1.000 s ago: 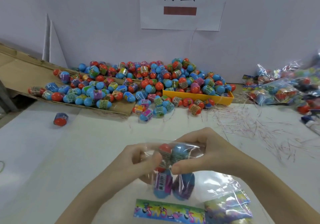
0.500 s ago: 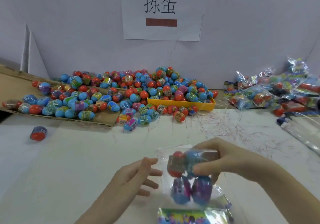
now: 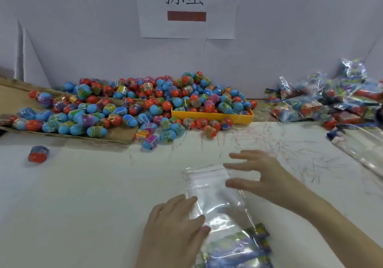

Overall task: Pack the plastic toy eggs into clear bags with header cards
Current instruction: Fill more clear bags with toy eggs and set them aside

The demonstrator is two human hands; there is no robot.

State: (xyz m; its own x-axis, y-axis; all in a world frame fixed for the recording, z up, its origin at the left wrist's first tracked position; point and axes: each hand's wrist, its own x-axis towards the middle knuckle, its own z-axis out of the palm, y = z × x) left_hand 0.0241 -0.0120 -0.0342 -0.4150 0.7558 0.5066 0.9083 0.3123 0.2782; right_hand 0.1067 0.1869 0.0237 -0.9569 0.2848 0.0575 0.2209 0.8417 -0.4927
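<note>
The heap of plastic toy eggs (image 3: 145,106) runs along the back wall, spilling over a cardboard sheet (image 3: 122,132) on the left and overfilling a yellow tray (image 3: 213,116) near the middle; 1 stray egg (image 3: 38,153) lies alone at the left on the table (image 3: 83,195). The eggs look hard, light and smooth, likely to roll, so each is best pinched across its banded waist. At the far right sits a pile of filled bags (image 3: 323,102), each holding eggs, the count too blurred to tell. Before the person lies 1 clear bag (image 3: 209,193), flat and seemingly empty, mouth toward the heap, on top of a stack of printed header cards (image 3: 238,249) in more film. The film looks thin, limp and slippery; I judge it is best taken at the mouth edge and spread. The left hand (image 3: 176,224) rests flat on the bag's near left edge, fingers relaxed. The right hand (image 3: 261,174) hovers at the bag's mouth, fingers spread, gripping nothing
</note>
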